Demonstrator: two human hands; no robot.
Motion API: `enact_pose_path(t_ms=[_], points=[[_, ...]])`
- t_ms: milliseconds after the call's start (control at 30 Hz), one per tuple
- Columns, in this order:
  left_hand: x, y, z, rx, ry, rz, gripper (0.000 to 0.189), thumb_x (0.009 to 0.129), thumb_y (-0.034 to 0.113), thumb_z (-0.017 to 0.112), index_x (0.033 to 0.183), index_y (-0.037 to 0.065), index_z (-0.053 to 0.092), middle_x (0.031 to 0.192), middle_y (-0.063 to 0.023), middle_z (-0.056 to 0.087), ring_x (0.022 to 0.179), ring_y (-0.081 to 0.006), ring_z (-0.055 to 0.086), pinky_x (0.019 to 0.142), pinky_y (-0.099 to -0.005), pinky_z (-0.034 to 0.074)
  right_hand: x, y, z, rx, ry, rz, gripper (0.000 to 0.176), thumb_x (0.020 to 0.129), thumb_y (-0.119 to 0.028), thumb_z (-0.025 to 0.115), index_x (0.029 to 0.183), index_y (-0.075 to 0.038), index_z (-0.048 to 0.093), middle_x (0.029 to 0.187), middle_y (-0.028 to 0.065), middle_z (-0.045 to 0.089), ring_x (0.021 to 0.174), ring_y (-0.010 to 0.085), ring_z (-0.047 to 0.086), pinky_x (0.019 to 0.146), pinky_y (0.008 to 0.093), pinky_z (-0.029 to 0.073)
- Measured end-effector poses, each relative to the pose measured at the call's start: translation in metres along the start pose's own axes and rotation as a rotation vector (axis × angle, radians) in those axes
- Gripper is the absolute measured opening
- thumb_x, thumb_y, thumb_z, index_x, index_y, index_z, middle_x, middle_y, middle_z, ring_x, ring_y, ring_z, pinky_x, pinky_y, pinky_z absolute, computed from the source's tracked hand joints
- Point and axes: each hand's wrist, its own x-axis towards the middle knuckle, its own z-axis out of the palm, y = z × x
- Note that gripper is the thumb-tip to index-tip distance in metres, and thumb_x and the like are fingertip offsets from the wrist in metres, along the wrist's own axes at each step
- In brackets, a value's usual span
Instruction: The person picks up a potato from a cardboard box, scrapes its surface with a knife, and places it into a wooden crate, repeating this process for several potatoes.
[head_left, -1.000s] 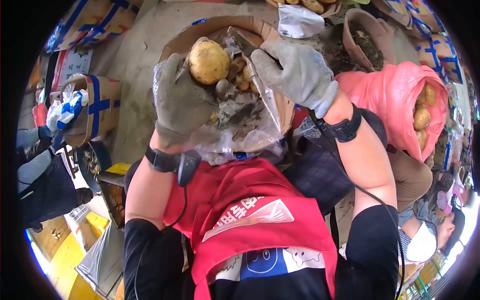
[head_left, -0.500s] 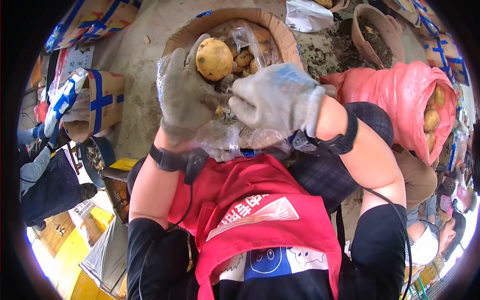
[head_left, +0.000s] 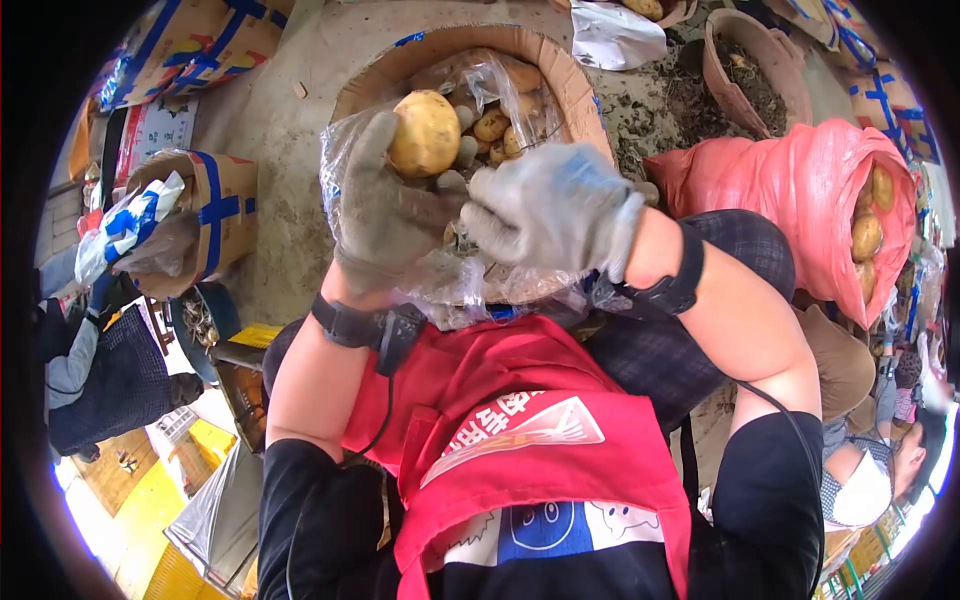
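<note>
My gloved left hand (head_left: 385, 205) grips a large round potato (head_left: 425, 134), its fingers and thumb curled about the potato's left and lower sides. Close to its right, my gloved right hand (head_left: 555, 208) has its fingers bent together; whatever they may pinch is too small to make out. Both hands are over a cardboard box (head_left: 575, 85) lined with clear plastic (head_left: 350, 150). Smaller potatoes (head_left: 491, 125) lie inside the box, partly hidden by the hands.
A pink sack (head_left: 770, 190) of potatoes lies at the right. Behind it stands a tub (head_left: 730, 85) holding dirt and scraps. Taped cardboard boxes (head_left: 225, 215) are at the left, near another person (head_left: 120, 375). More people are at the far right.
The large potato has shifted slightly down and turned in my left hand, whose fingers now curl more around it. My right hand has moved slightly down and right.
</note>
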Motion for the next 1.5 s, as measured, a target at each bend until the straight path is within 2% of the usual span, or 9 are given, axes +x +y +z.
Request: enact_pose_path(t_ms=[233, 467, 567, 767, 867, 1067, 1100, 1167, 1500], points=[[-0.003, 0.001, 0.027, 0.358, 0.121, 0.251, 0.061, 0.089, 0.002, 0.069, 0.146, 0.006, 0.048, 0.138, -0.0099, 0.058, 0.128, -0.0260, 0.058, 0.110, -0.0412, 0.047, 0.005, 0.027, -0.017, 0.049, 0.246, 0.271, 0.024, 0.095, -0.032, 0.065, 0.097, -0.009, 0.071, 0.078, 0.0191, 0.067, 0.073, 0.0424, 0.067, 0.061, 0.0470, 0.053], [0.003, -0.003, 0.005, 0.558, 0.082, 0.328, 0.060, 0.093, 0.014, 0.069, 0.148, 0.009, 0.046, 0.138, -0.0107, 0.058, 0.129, -0.0269, 0.058, 0.109, -0.0423, 0.049, -0.001, 0.012, -0.016, -0.022, 0.008, 0.043, 0.025, 0.097, -0.029, 0.063, 0.091, -0.005, 0.068, 0.075, 0.0201, 0.067, 0.070, 0.0380, 0.068, 0.061, 0.0442, 0.052], [-0.011, 0.014, 0.031, 0.212, 0.194, 0.114, 0.053, 0.102, 0.036, 0.060, 0.148, 0.013, 0.048, 0.128, -0.0125, 0.064, 0.100, -0.0233, 0.070, 0.076, -0.0334, 0.061, 0.003, 0.013, -0.027, 0.237, 0.282, 0.218, 0.034, 0.097, -0.036, 0.059, 0.085, -0.006, 0.068, 0.076, 0.0207, 0.068, 0.076, 0.0408, 0.069, 0.067, 0.0487, 0.054], [-0.128, 0.081, 0.066, 0.274, 0.368, 0.360, 0.041, 0.108, 0.036, 0.049, 0.140, 0.011, 0.054, 0.117, -0.0124, 0.065, 0.080, -0.0162, 0.061, 0.063, -0.0242, 0.050, 0.000, 0.029, -0.039, 0.351, 0.274, 0.326, 0.038, 0.099, -0.040, 0.059, 0.101, -0.006, 0.075, 0.080, 0.0155, 0.073, 0.075, 0.0271, 0.073, 0.070, 0.0376, 0.055], [-0.259, 0.065, 0.060, 2.036, 1.087, 0.672, 0.035, 0.104, 0.023, 0.059, 0.133, 0.003, 0.058, 0.115, -0.0152, 0.070, 0.097, -0.0231, 0.069, 0.080, -0.0333, 0.056, -0.009, 0.039, -0.024, 0.380, 0.295, 0.333, 0.039, 0.099, -0.043, 0.060, 0.100, -0.006, 0.075, 0.079, 0.0147, 0.073, 0.071, 0.0265, 0.071, 0.068, 0.0384, 0.054], [-0.565, -0.024, -0.196, 1.651, 1.259, 0.171, 0.027, 0.098, 0.012, 0.063, 0.121, -0.001, 0.064, 0.115, -0.0160, 0.072, 0.102, -0.0281, 0.071, 0.089, -0.0382, 0.058, -0.025, 0.039, -0.020, 0.397, 0.413, 0.132, 0.025, 0.098, -0.023, 0.063, 0.086, -0.002, 0.069, 0.071, 0.0158, 0.067, 0.065, 0.0237, 0.067, 0.060, 0.0356, 0.049], [-0.594, -0.029, -0.225, 0.675, 1.299, 0.411, 0.035, 0.097, 0.016, 0.063, 0.127, -0.001, 0.062, 0.120, -0.0160, 0.071, 0.108, -0.0286, 0.069, 0.093, -0.0377, 0.058, -0.024, 0.047, -0.017, 0.406, 0.420, 0.112, 0.026, 0.098, -0.023, 0.063, 0.086, -0.001, 0.069, 0.071, 0.0147, 0.068, 0.065, 0.0217, 0.067, 0.059, 0.0351, 0.048], [-0.591, -0.009, -0.217, -0.195, 0.978, 0.495, 0.044, 0.098, 0.021, 0.060, 0.136, -0.002, 0.057, 0.129, -0.0167, 0.067, 0.117, -0.0291, 0.066, 0.100, -0.0375, 0.056, -0.025, 0.057, -0.023, 0.285, 0.413, 0.084, 0.027, 0.100, -0.023, 0.062, 0.086, -0.001, 0.070, 0.070, 0.0099, 0.068, 0.065, 0.0180, 0.066, 0.058, 0.0347, 0.048], [-0.111, 0.123, -0.004, 0.804, 0.450, 0.032, 0.052, 0.098, 0.029, 0.062, 0.144, 0.007, 0.051, 0.133, -0.0135, 0.065, 0.112, -0.0263, 0.066, 0.096, -0.0359, 0.054, -0.032, 0.012, -0.063, 0.245, 0.599, 0.105, 0.024, 0.100, -0.024, 0.061, 0.096, -0.003, 0.072, 0.074, 0.0103, 0.070, 0.067, 0.0207, 0.070, 0.062, 0.0363, 0.052]])
